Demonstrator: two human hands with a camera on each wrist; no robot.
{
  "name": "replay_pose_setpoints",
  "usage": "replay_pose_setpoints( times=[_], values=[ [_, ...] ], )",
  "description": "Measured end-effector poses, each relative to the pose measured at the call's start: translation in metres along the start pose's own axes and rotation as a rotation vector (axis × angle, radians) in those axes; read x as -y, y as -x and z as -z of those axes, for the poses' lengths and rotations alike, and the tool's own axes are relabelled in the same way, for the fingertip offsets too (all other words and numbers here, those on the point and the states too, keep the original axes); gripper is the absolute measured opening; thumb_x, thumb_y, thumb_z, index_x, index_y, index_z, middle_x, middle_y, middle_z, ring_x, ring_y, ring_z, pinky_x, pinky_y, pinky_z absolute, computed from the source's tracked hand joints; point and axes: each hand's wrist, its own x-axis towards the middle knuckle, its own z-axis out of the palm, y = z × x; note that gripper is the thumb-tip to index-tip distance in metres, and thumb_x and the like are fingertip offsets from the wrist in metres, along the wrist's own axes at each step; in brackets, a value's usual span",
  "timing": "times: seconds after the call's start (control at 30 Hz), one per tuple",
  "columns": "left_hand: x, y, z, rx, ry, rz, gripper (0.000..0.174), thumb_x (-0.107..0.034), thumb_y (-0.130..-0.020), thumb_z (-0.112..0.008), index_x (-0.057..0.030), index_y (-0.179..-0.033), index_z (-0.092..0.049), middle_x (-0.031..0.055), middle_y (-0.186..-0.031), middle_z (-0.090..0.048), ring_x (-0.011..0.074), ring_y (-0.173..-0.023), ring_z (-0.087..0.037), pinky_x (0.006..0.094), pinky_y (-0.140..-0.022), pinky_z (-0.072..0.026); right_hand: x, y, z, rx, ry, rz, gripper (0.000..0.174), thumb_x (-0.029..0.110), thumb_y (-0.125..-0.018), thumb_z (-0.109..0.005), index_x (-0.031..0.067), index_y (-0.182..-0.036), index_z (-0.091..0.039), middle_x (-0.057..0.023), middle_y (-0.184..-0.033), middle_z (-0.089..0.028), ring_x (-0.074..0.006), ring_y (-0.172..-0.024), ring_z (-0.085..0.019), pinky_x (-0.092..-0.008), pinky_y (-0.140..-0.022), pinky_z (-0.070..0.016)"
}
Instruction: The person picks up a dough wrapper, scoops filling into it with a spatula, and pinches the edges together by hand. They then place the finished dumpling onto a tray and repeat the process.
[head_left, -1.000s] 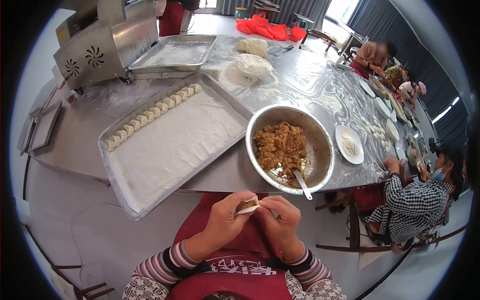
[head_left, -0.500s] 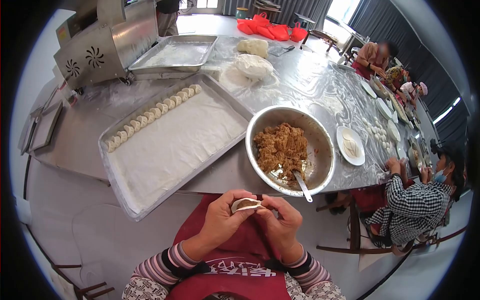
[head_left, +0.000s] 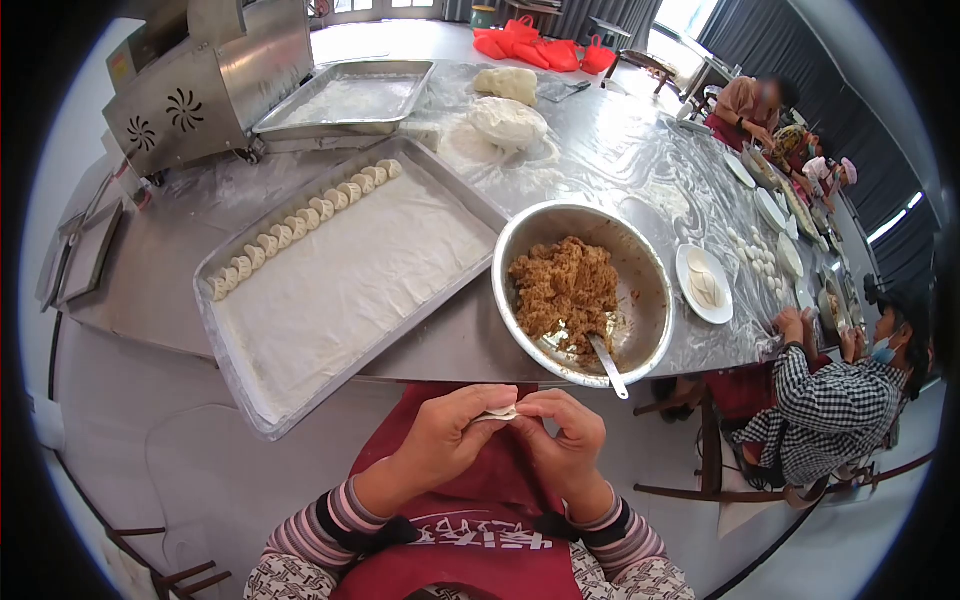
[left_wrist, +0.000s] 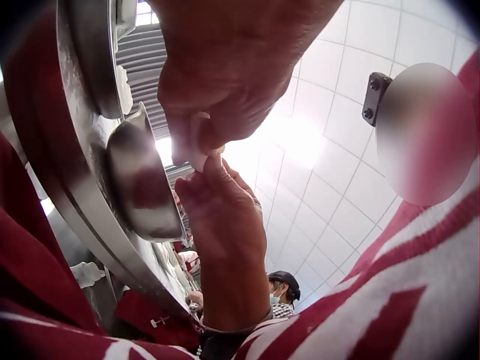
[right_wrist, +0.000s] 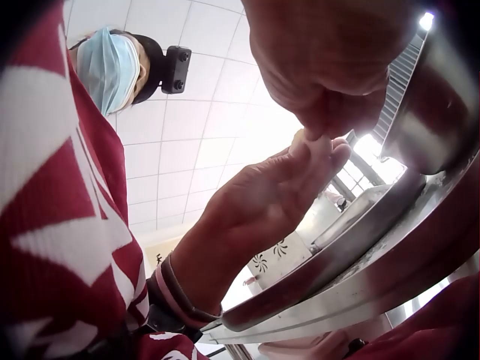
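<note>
A small white dough wrapper [head_left: 497, 413] is held between both hands in front of the apron, just off the table's near edge. The left hand [head_left: 445, 440] curls round its left side, thumb below and fingers above. At its right end the right hand [head_left: 568, 440] pinches the edge between thumb and forefinger. Filling inside the wrapper is hidden by the fingers. In the left wrist view the pale dough [left_wrist: 199, 142] shows between the left hand [left_wrist: 232, 67] and the right hand [left_wrist: 225, 232]. The right wrist view shows the fingertips of both hands meeting.
Beyond the hands stands a metal bowl [head_left: 655, 340] of brown filling [head_left: 565, 290] with a spoon [head_left: 610, 368]. To the left lies a lined tray [head_left: 350, 290] with a row of pleated dumplings [head_left: 310, 217]. A plate [head_left: 716, 312] holds wrappers. Other people sit at the right.
The wrapper, open with brown filling showing half a second ago, now appears flatter and mostly covered by the fingers. Both hands stay in nearly the same place. The head view has shifted slightly.
</note>
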Motion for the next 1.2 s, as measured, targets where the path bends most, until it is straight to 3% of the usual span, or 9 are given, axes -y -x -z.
replay_pose_setpoints(
  times=[0.1,0.17,0.4,0.53,0.7,0.9,1.0,1.07,1.2],
  values=[
    [-0.001,0.003,-0.005,-0.010,0.160,0.210,0.032,0.007,-0.087,-0.057,0.0038,-0.119,-0.056,0.0124,-0.111,-0.063,0.0155,-0.103,-0.061,0.0265,-0.089,-0.0496,0.001,0.001,-0.002,-0.028,0.010,0.023,0.016,-0.003,-0.074,-0.073,-0.0013,-0.088,-0.067,-0.0116,-0.083,-0.066,-0.0202,-0.072,-0.065,-0.0265,-0.063,-0.0510],
    [0.005,0.005,-0.014,-0.221,0.549,0.238,0.031,0.005,-0.088,-0.058,0.0040,-0.118,-0.056,0.0120,-0.111,-0.063,0.0155,-0.103,-0.061,0.0268,-0.087,-0.0505,0.004,0.001,-0.005,-0.066,0.028,0.031,0.015,-0.003,-0.074,-0.073,-0.0016,-0.088,-0.067,-0.0117,-0.083,-0.066,-0.0200,-0.071,-0.065,-0.0264,-0.064,-0.0509],
    [0.001,0.008,-0.013,-0.197,0.228,0.290,0.029,0.002,-0.088,-0.060,0.0031,-0.116,-0.058,0.0127,-0.108,-0.065,0.0164,-0.098,-0.064,0.0274,-0.086,-0.0518,0.001,0.000,-0.007,-0.022,0.018,-0.043,0.016,0.000,-0.074,-0.073,-0.0011,-0.088,-0.067,-0.0110,-0.085,-0.066,-0.0208,-0.073,-0.063,-0.0275,-0.064,-0.0501],
    [0.002,0.006,-0.011,-0.189,-0.131,0.001,0.030,0.002,-0.085,-0.062,0.0028,-0.115,-0.058,0.0180,-0.107,-0.065,0.0235,-0.097,-0.066,0.0304,-0.082,-0.0533,-0.002,-0.004,-0.005,-0.047,0.186,0.200,0.018,-0.002,-0.070,-0.074,0.0011,-0.086,-0.067,-0.0104,-0.083,-0.065,-0.0254,-0.074,-0.062,-0.0321,-0.068,-0.0495],
    [-0.001,0.003,-0.005,-0.088,-0.270,-0.199,0.032,0.001,-0.084,-0.064,0.0031,-0.116,-0.057,0.0199,-0.106,-0.065,0.0277,-0.097,-0.066,0.0315,-0.081,-0.0542,-0.002,-0.001,-0.003,-0.063,0.146,0.153,0.018,-0.002,-0.069,-0.075,0.0015,-0.085,-0.066,-0.0104,-0.084,-0.065,-0.0266,-0.075,-0.062,-0.0335,-0.070,-0.0498],
    [0.004,0.009,-0.021,-0.276,0.533,0.231,0.033,0.005,-0.087,-0.059,0.0017,-0.119,-0.056,0.0123,-0.116,-0.062,0.0173,-0.104,-0.061,0.0283,-0.087,-0.0513,0.007,-0.001,-0.009,-0.118,0.026,0.016,0.016,-0.003,-0.072,-0.074,0.0005,-0.085,-0.066,-0.0103,-0.084,-0.065,-0.0240,-0.075,-0.062,-0.0308,-0.067,-0.0502],
    [0.004,0.011,-0.019,-0.279,0.431,0.252,0.032,0.005,-0.088,-0.058,0.0018,-0.119,-0.057,0.0112,-0.116,-0.063,0.0152,-0.102,-0.062,0.0272,-0.087,-0.0513,0.008,-0.001,-0.008,-0.087,0.019,-0.051,0.015,-0.003,-0.072,-0.074,0.0004,-0.085,-0.066,-0.0096,-0.084,-0.065,-0.0235,-0.074,-0.061,-0.0303,-0.067,-0.0503],
    [-0.003,0.009,-0.015,-0.207,0.022,0.176,0.033,0.006,-0.088,-0.057,0.0022,-0.120,-0.057,0.0145,-0.115,-0.063,0.0171,-0.100,-0.063,0.0279,-0.087,-0.0517,0.003,-0.001,-0.007,-0.050,0.049,-0.043,0.016,-0.002,-0.072,-0.074,0.0005,-0.085,-0.065,-0.0091,-0.083,-0.064,-0.0235,-0.073,-0.061,-0.0307,-0.068,-0.0504],
    [-0.002,0.005,-0.013,-0.199,-0.134,-0.006,0.035,0.005,-0.085,-0.059,0.0050,-0.120,-0.056,0.0221,-0.110,-0.063,0.0262,-0.098,-0.066,0.0313,-0.081,-0.0548,-0.002,-0.006,-0.006,-0.061,0.208,0.233,0.021,-0.001,-0.069,-0.074,0.0025,-0.086,-0.065,-0.0084,-0.079,-0.063,-0.0245,-0.071,-0.061,-0.0356,-0.073,-0.0512]
  ],
)
